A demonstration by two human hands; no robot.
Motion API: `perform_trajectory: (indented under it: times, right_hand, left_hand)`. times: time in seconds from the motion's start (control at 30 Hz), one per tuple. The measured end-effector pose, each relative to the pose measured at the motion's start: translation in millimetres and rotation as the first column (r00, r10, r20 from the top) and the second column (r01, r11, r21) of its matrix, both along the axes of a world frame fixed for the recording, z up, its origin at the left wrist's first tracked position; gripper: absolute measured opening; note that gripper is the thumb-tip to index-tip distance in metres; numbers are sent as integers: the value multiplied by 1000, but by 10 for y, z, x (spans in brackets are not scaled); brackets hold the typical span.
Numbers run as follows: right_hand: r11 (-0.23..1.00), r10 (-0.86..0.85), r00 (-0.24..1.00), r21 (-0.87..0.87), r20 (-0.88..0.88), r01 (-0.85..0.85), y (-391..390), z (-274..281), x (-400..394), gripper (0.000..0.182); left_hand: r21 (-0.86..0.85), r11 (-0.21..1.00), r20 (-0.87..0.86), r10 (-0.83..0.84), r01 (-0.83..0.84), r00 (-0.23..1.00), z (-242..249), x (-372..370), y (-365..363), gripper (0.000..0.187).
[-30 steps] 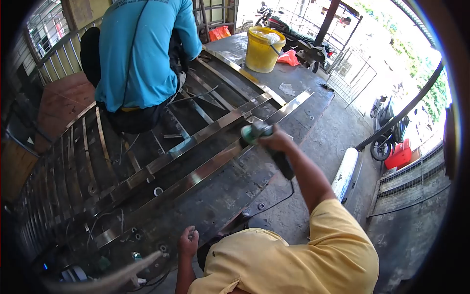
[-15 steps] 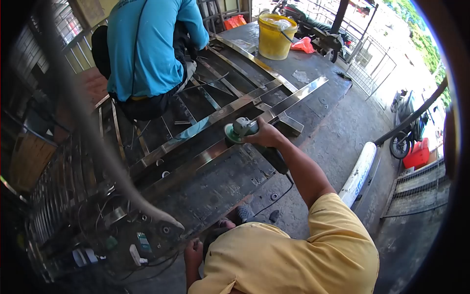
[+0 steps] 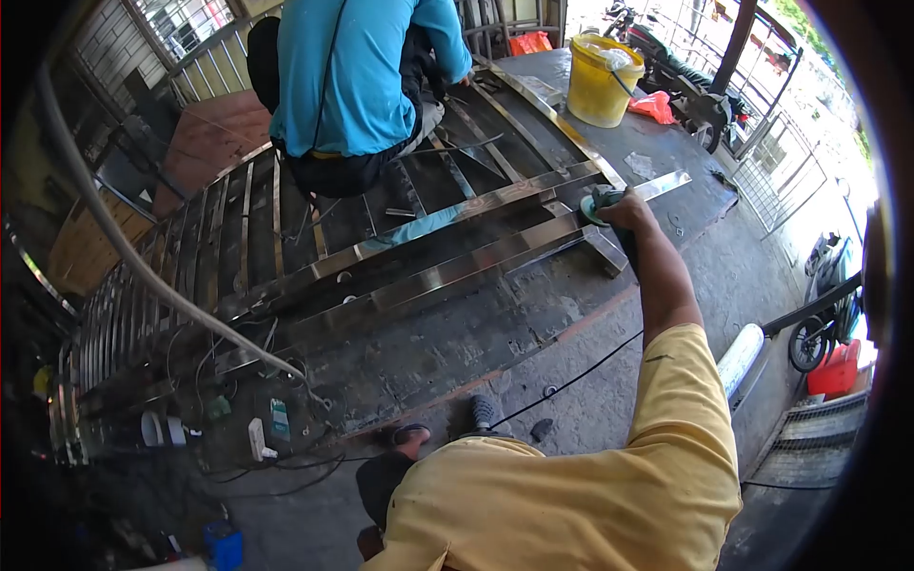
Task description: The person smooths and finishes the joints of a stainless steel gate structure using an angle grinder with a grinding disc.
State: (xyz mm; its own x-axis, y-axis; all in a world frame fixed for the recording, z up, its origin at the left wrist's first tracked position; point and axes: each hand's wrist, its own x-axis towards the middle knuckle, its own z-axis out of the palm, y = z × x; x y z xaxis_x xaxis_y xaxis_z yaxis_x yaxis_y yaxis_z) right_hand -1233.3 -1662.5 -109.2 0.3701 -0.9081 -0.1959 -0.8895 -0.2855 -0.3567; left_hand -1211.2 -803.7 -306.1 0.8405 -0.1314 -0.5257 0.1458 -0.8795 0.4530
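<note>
Gripping one green-and-dark handheld disc grinder, the right hand in the head view curls around its body; the disc sits just beyond the fingers, over the nearer of two long, shiny flat metal bars. Too little of the left hand shows to tell its state. One yellow plastic bucket stands on the dark worktop.

The grinder, greenish-headed, sat tilted at the long, shiny metal bar, which lay roughly along the worktop's near edge, towards its right corner.
</note>
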Motion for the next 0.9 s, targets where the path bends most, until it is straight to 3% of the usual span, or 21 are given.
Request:
perform_trajectory:
  times: [0.13,0.3,0.37,0.43,0.5,0.53,0.57,0.6,0.63,0.7,0.9]
  right_hand:
    - [999,-19,998,-31,-66,17,63,124,77,116]
    - [995,31,995,-92,-93,-40,445,129,397,90]
    - [988,96,988,-110,-118,-109,680,185,487,90]
    - [973,187,976,-117,-112,-200,851,157,610,96]
    - [966,243,965,-68,-103,-250,1080,227,670,106]
    - [956,276,955,-69,-112,-284,1225,278,694,107]
    - [944,313,942,-70,-120,-322,1382,343,728,108]
    - [929,354,927,-71,-127,-364,1534,395,796,109]
    - [909,394,907,-81,-146,-408,1682,424,880,107]
    - [869,465,867,-97,-178,-486,1959,433,1072,103]
    - [729,674,736,-106,-63,-677,2724,207,1833,103]
  left_hand:
    - [16,1000,-86,11,-9,996,-92,-80,-45,32]
    - [60,997,-135,-35,44,990,-133,-248,332,25]
    - [99,991,-144,-78,93,987,-154,-355,636,23]
    - [130,955,-93,-255,266,962,-217,-371,980,20]
    - [241,812,49,-557,531,829,-363,-263,1259,18]
    - [271,788,99,-594,552,798,-485,-147,1314,17]
    - [184,895,76,-424,406,902,-686,4,1312,15]
    - [275,827,152,-541,490,827,-725,180,1243,21]
    - [-2,989,-53,145,-145,988,-547,307,965,33]
    - [-102,987,-28,125,-128,992,-502,522,775,43]
    - [-123,977,66,183,-174,981,-205,569,356,48]
